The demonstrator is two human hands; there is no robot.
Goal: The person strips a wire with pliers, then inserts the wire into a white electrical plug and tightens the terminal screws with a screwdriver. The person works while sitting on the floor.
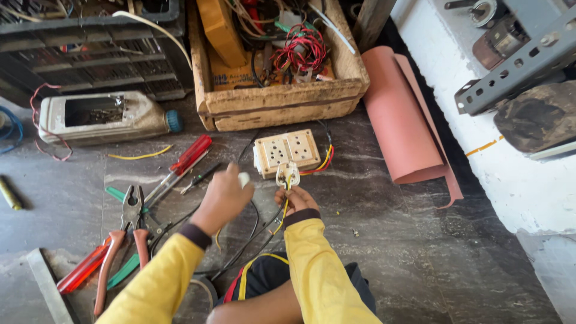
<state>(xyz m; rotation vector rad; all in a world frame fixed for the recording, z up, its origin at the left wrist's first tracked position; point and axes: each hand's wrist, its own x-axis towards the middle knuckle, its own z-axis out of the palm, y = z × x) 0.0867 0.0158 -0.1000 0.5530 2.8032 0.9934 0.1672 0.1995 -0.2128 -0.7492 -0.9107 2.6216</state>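
Right hand: the right hand [297, 201] pinches a small white plug [288, 174] by its lower edge, open side up, fingers closed round it.
Left hand: the left hand [223, 201] is curled shut on a small white piece [243, 179] poking out past the knuckles; what that piece is, I cannot tell.
Where the plug sits: just at 6 o'clock of the cream socket box [287, 153], close to touching it, above the dark stone floor [420, 240].
Wires: yellow and black wires [282, 216] run from the plug down between both wrists; red and yellow ones leave the socket box at its 3 o'clock side.
Doing it well: as I judge it, the plug should be kept steady and level in the right hand, with the wires slack so that they do not tug, while the left hand works close over the opening.
Count, hands: two, both in yellow sleeves.
Count, socket boxes: one.
Count, plugs: one.
Count, pliers: one pair of red-handled pliers [123, 240], at 9 o'clock of the left hand.
Count, red screwdrivers: two, one red screwdriver [183, 162] at 11 o'clock and another low at 8 o'clock.
Count, wooden crates: one wooden crate [282, 102] of tangled wire at 12 o'clock.
Count, rolled sheets: one pink roll [399, 120] at 2 o'clock.
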